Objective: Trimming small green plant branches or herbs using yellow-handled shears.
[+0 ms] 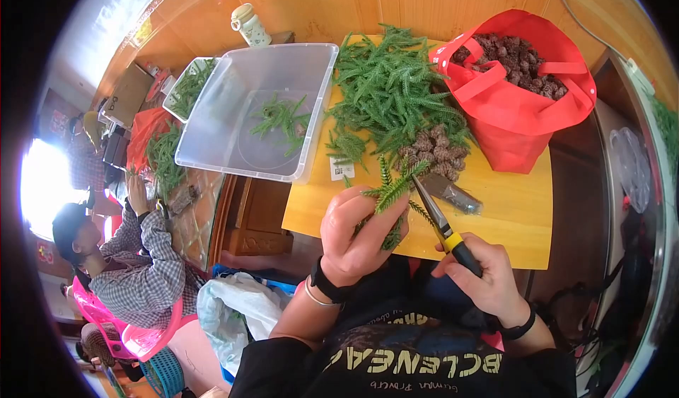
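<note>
"What's the biggest thing in front of you?"

"The yellow board [516, 221] I'm working over. At its left stands a clear plastic bin [205, 122] with a few green cuttings [281, 118] inside. To the right I have a red bag [520, 133], its open top full of brown pine cones [509, 62]."

"And between those two?"

"A thick heap of needled greenery [389, 87], spread over the far part of the board."

"What about your hands?"

"My left hand [357, 235] is closed, thumb and fingers gathered on a green sprig [395, 191], so its tips poke out above my knuckles. My right hand [484, 270] is wrapped around the dark handles of my long-nosed pliers [453, 242], just past their yellow collar."

"Where is the sprig, exactly?"

"Over the near part of the board, in front of my chest, with the plier tips right at it. Whether they grip it, I can't tell; nor can I tell if the jaws are apart."

"Anything smaller?"

"Past the plier tips, a small pile of loose cones [437, 150] against the greenery. Just nearer me lies a brown packet [456, 196]. Smallest is a white label [341, 169], near the bin's right side."
</note>
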Motion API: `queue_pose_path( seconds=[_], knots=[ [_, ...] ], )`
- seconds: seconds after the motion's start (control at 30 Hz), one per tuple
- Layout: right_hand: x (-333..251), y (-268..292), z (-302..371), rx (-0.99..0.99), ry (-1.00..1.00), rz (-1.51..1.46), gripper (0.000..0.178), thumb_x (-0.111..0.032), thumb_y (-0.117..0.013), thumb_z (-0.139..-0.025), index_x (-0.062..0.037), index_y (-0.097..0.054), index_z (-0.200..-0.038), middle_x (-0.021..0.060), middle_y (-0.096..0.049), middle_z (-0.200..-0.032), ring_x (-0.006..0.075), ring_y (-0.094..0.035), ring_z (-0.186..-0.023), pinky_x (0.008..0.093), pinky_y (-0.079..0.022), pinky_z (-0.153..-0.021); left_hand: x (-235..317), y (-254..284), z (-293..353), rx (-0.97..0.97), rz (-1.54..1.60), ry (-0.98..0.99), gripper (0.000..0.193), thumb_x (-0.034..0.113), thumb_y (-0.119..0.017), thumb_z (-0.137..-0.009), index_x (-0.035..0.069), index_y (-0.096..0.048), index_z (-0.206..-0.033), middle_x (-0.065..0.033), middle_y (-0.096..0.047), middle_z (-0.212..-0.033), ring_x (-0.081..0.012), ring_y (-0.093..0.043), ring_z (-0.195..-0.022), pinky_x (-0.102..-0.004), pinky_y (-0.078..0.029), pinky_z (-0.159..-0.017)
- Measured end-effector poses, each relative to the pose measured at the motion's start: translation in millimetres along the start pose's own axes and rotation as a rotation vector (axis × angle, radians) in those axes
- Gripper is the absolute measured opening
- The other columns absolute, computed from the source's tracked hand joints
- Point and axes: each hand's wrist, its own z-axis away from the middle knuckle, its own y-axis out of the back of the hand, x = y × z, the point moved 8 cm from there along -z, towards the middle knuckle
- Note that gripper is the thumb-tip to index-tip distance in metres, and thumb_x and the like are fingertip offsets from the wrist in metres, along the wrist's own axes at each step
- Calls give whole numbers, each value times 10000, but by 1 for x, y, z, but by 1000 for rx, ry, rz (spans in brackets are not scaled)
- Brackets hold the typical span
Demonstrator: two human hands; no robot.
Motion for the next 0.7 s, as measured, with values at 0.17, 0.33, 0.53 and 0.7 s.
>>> queue_pose_path(
  seconds=[0.17,0.33,0.53,0.7],
  knots=[
    [5,6,-3,109,-45,70,146,-28,-578,-758,36,-606,-886,77,-599,-734,149,-577,-687,245,-437,-633,-8,2,-9,-13,40,127,325,-58,-705,-573,45,-685,-881,-58,-502,-817,-213,-551,-690,-300,-464,-593],
    [-10,17,-7,185,129,306,95,-13,-609,-696,27,-585,-779,116,-570,-704,241,-597,-746,304,-457,-645,-27,1,-16,-88,195,301,174,-53,-606,-678,-4,-665,-835,-71,-524,-813,-171,-545,-674,-251,-448,-599],
    [-32,36,-14,170,388,610,186,-26,-696,-613,6,-535,-701,128,-552,-710,343,-585,-833,384,-470,-679,-48,-39,14,-434,1324,1245,130,54,-562,-829,-47,-636,-865,-47,-575,-837,-69,-528,-568,-191,-414,-486],
    [-47,43,-15,133,550,847,227,-28,-704,-589,9,-543,-745,127,-572,-755,328,-582,-871,370,-469,-698,-41,-44,23,-634,1320,1385,141,90,-579,-745,-44,-599,-784,-56,-507,-766,-86,-458,-489,-174,-351,-426]
  ],
)
